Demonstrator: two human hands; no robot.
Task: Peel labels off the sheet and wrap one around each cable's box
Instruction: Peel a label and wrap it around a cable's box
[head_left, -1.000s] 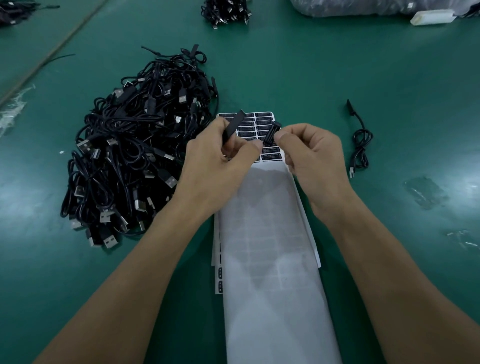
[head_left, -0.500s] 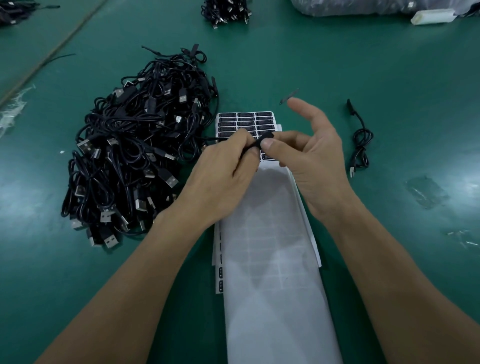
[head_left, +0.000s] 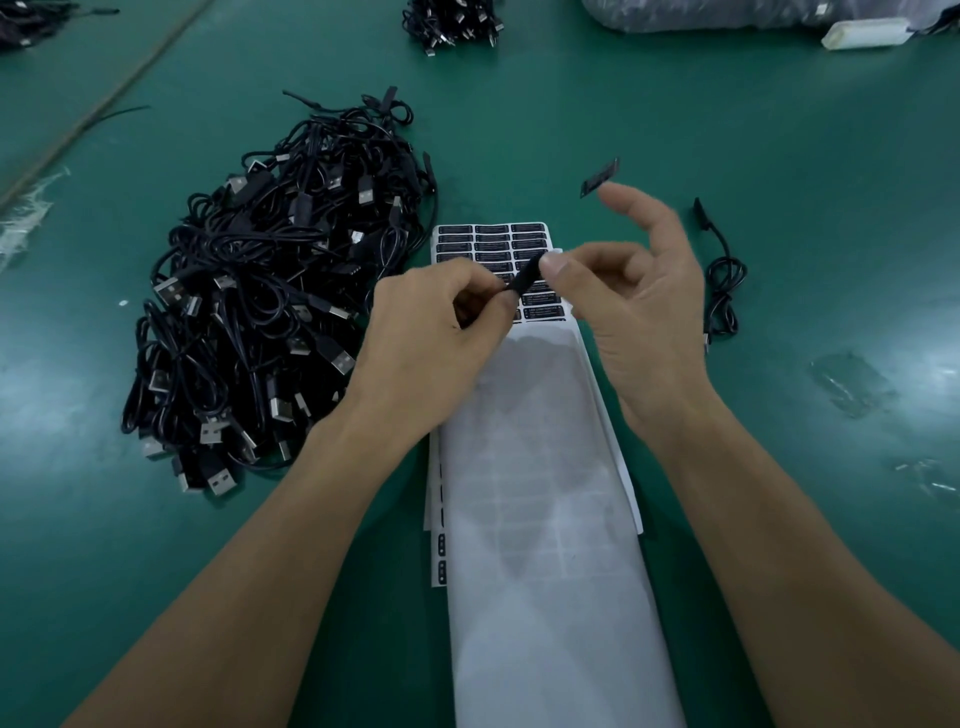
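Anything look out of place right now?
A black label sticks to the raised index fingertip of the right hand, clear of the cable box that the left hand and right thumb pinch. Crumpled clear film scraps lie on the table at right.

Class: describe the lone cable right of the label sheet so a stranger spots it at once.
Start at the long white label sheet on the green table. Right of it, past the right hand, lies one loosely coiled black cable. Unlike the big heap on the left, it lies alone.

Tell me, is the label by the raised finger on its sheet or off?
Off: the label clings to a fingertip of the right hand, beyond the sheet.
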